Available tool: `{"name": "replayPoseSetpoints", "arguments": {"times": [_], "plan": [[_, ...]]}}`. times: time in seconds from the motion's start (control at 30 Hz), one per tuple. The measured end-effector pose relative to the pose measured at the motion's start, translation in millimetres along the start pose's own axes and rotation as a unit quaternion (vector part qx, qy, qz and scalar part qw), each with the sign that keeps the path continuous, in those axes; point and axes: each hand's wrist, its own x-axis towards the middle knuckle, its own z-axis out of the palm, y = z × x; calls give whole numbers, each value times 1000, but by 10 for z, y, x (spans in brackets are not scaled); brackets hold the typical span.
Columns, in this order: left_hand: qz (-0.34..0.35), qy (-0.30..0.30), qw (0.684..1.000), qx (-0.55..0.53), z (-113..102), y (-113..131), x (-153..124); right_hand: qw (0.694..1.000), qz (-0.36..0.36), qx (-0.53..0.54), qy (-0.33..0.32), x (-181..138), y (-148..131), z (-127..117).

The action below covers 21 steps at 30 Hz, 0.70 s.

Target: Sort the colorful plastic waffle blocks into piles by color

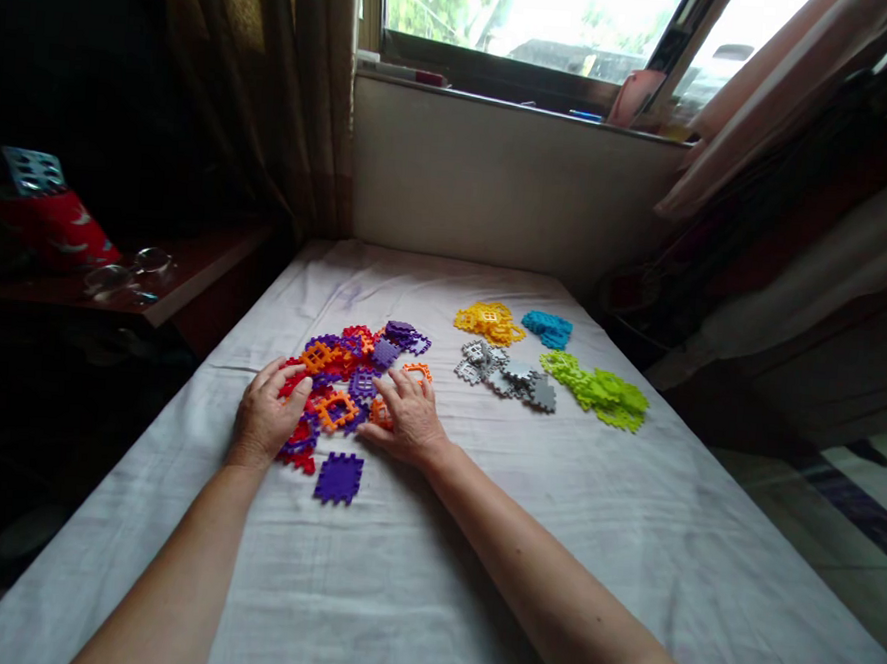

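Observation:
A mixed heap of red, orange and purple interlocking plastic tiles (351, 361) lies on a white sheet (476, 534). My left hand (265, 413) rests on the heap's left side, fingers curled over red pieces, thumb out. On the right side of the heap my right hand (406, 418) lies flat with fingers spread, touching orange pieces. One purple square tile (339, 478) lies apart, just in front of the heap between my hands.
Sorted piles lie to the right: yellow tiles (489, 323), blue tiles (548, 328), grey tiles (505, 373), green tiles (597, 390). A wall and window sill (503, 100) stand behind. A dark side table (153, 289) with glass items is at the left.

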Motion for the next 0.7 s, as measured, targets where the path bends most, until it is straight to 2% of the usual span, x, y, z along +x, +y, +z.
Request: {"name": "replayPoseSetpoints", "arguments": {"times": [0.1, 0.17, 0.2, 0.27, 0.33, 0.37, 0.4, 0.47, 0.57, 0.63, 0.7], "plan": [[14, -24, 999, 46, -52, 115, -20, 998, 1, 28, 62, 259, -1, 85], [23, -65, 992, 102, -101, 232, -88, 993, 9, 51, 105, 406, 69, 76], [34, -106, 986, 126, -123, 293, -143, 991, 22, 59, 121, 485, 124, 48], [81, -228, 959, 148, -151, 400, -274, 987, 72, 63, 129, 667, 260, -48], [118, -331, 922, 163, -155, 473, -397, 983, 143, 54, 105, 875, 398, -168], [127, -358, 909, 172, -150, 495, -441, 979, 181, 47, 82, 977, 455, -224], [127, -366, 904, 182, -141, 509, -467, 975, 212, 39, 55, 1071, 498, -270], [113, -339, 912, 204, -116, 515, -471, 970, 243, 24, -12, 1208, 529, -317], [78, -252, 936, 234, -71, 490, -404, 977, 196, 12, -86, 1227, 436, -277], [64, -203, 945, 247, -43, 464, -361, 987, 141, 6, -78, 1110, 319, -210], [61, -180, 949, 251, -21, 441, -339, 994, 96, -1, -50, 914, 208, -152]]}}
